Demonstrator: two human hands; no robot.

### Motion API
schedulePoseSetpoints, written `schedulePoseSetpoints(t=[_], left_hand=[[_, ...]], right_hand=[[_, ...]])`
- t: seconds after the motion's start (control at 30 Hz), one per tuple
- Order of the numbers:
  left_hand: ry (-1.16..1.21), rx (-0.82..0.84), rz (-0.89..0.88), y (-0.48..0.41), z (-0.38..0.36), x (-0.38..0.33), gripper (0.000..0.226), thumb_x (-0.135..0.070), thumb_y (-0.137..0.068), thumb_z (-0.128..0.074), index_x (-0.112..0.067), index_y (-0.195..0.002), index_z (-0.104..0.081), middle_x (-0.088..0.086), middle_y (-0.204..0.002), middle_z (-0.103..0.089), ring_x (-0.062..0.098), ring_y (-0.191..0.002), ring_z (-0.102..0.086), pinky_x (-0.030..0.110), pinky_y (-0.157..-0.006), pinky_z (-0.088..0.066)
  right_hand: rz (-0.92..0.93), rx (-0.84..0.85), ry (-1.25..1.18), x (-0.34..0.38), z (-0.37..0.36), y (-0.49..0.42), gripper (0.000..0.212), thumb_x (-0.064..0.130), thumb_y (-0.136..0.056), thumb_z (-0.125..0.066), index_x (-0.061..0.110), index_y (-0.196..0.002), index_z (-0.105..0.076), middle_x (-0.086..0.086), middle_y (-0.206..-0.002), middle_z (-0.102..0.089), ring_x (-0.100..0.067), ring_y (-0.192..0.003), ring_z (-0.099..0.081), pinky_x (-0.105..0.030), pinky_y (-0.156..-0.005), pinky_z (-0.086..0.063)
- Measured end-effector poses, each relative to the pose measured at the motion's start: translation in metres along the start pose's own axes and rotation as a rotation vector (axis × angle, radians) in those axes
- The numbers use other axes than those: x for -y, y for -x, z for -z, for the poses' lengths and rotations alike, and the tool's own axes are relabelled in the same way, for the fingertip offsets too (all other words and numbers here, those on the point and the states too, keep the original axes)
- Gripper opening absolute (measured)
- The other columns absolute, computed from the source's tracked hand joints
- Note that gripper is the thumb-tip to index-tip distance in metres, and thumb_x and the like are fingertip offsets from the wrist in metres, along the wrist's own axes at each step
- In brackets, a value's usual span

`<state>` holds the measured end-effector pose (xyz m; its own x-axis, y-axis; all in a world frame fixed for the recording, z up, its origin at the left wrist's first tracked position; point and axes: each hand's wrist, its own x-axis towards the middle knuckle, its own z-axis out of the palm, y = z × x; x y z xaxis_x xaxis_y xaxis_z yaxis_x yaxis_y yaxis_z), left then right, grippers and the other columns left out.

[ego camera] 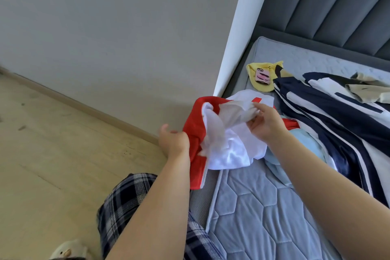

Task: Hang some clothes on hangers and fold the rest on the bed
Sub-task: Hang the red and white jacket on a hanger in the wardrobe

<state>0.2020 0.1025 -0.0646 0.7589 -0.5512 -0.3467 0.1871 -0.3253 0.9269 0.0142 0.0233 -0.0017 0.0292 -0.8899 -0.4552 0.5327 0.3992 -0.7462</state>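
Note:
A red and white garment (223,141) is held up over the near left edge of the bed (253,207). My left hand (174,139) grips its red side at the left. My right hand (267,124) pinches a bunch of its white fabric at the upper right. Its lower part hangs down over the mattress edge. No hanger is in view.
A navy and white striped jacket (329,116) sprawls across the bed at right, with a light blue cloth (304,145) under it and a beige garment (369,88) beyond. A yellow cloth (263,74) with a phone (262,75) on it lies near the grey headboard (329,6). Wall and wooden floor lie left.

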Motion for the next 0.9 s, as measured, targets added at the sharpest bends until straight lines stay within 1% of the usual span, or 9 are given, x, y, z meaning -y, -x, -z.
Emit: schedulePoseSetpoints(t=[0.13,0.2,0.33,0.43,0.57,0.67,0.77,0.83,0.9], left_hand=[[-0.182,0.120,-0.526,0.016,-0.007,-0.003,0.016,-0.012,-0.085,-0.058,-0.015,-0.100,-0.062,-0.001,-0.093,-0.064,0.020,-0.089,-0.061,0.031,-0.075,-0.044],[-0.222,0.324,-0.503,0.027,-0.013,0.000,0.011,-0.031,-0.090,-0.055,-0.022,-0.085,-0.059,-0.012,-0.075,-0.060,0.008,-0.072,-0.058,0.024,-0.065,-0.037],[-0.334,0.610,-0.458,0.031,-0.019,0.009,0.027,-0.047,-0.089,-0.055,-0.034,-0.112,-0.057,-0.014,-0.090,-0.060,0.008,-0.084,-0.054,0.024,-0.073,-0.039],[-0.443,0.479,-0.488,0.025,-0.015,0.008,0.018,-0.033,-0.091,-0.056,-0.024,-0.104,-0.062,-0.012,-0.078,-0.057,0.016,-0.078,-0.054,0.024,-0.064,-0.036],[-0.467,0.337,-0.520,0.021,-0.010,0.005,0.013,-0.006,-0.083,-0.051,-0.011,-0.081,-0.062,0.004,-0.077,-0.062,0.030,-0.076,-0.054,0.029,-0.062,-0.036],[-0.445,0.383,-0.575,0.025,-0.011,0.003,0.022,-0.004,-0.083,-0.052,-0.014,-0.093,-0.069,0.003,-0.087,-0.068,0.025,-0.080,-0.056,0.026,-0.066,-0.037],[-0.346,0.472,-0.601,0.029,-0.012,0.003,0.018,-0.011,-0.085,-0.062,-0.020,-0.097,-0.073,-0.002,-0.084,-0.070,0.020,-0.079,-0.060,0.024,-0.065,-0.040],[-0.277,0.499,-0.602,0.032,-0.011,0.000,0.016,-0.013,-0.085,-0.065,-0.023,-0.094,-0.074,-0.006,-0.078,-0.068,0.017,-0.078,-0.062,0.021,-0.063,-0.043],[-0.243,0.513,-0.597,0.032,-0.010,-0.001,0.018,-0.011,-0.085,-0.063,-0.023,-0.092,-0.075,-0.005,-0.079,-0.069,0.017,-0.079,-0.063,0.023,-0.065,-0.045]], right_hand=[[-0.084,0.139,-0.005,-0.002,0.015,0.007,0.028,-0.008,-0.090,-0.032,0.003,-0.096,-0.057,-0.006,-0.065,-0.068,-0.014,-0.052,-0.064,-0.018,-0.055,-0.053],[-0.082,0.269,0.031,-0.003,0.015,0.009,0.044,-0.011,-0.085,-0.027,0.007,-0.107,-0.060,-0.008,-0.084,-0.072,-0.018,-0.070,-0.070,-0.023,-0.066,-0.057],[-0.029,0.356,0.051,0.004,0.003,0.011,0.051,-0.012,-0.080,-0.027,0.011,-0.110,-0.061,-0.013,-0.102,-0.072,-0.026,-0.089,-0.071,-0.039,-0.075,-0.058],[0.045,0.125,0.243,0.010,-0.004,0.002,0.048,-0.013,-0.083,-0.025,0.013,-0.103,-0.062,-0.013,-0.090,-0.067,-0.022,-0.078,-0.067,-0.037,-0.084,-0.055],[0.305,-0.263,1.227,0.017,0.008,-0.011,0.056,-0.006,-0.085,-0.036,0.012,-0.137,-0.046,-0.018,-0.121,-0.054,-0.028,-0.100,-0.053,-0.036,-0.086,-0.046],[0.473,0.070,1.724,0.004,0.011,-0.007,0.070,-0.008,-0.080,-0.046,0.018,-0.144,-0.034,-0.013,-0.139,-0.042,-0.030,-0.119,-0.044,-0.033,-0.099,-0.036],[0.548,0.373,1.791,-0.010,0.004,-0.003,0.071,-0.002,-0.082,-0.059,0.021,-0.145,-0.035,-0.002,-0.147,-0.041,-0.025,-0.128,-0.040,-0.033,-0.104,-0.033],[0.581,0.474,1.851,-0.020,-0.002,-0.003,0.057,0.006,-0.082,-0.066,0.020,-0.134,-0.050,-0.001,-0.132,-0.055,-0.024,-0.122,-0.047,-0.032,-0.099,-0.038],[0.591,0.441,1.876,-0.031,-0.007,-0.004,0.012,0.017,-0.082,-0.067,0.021,-0.093,-0.062,0.002,-0.089,-0.063,-0.023,-0.091,-0.057,-0.027,-0.073,-0.039]])
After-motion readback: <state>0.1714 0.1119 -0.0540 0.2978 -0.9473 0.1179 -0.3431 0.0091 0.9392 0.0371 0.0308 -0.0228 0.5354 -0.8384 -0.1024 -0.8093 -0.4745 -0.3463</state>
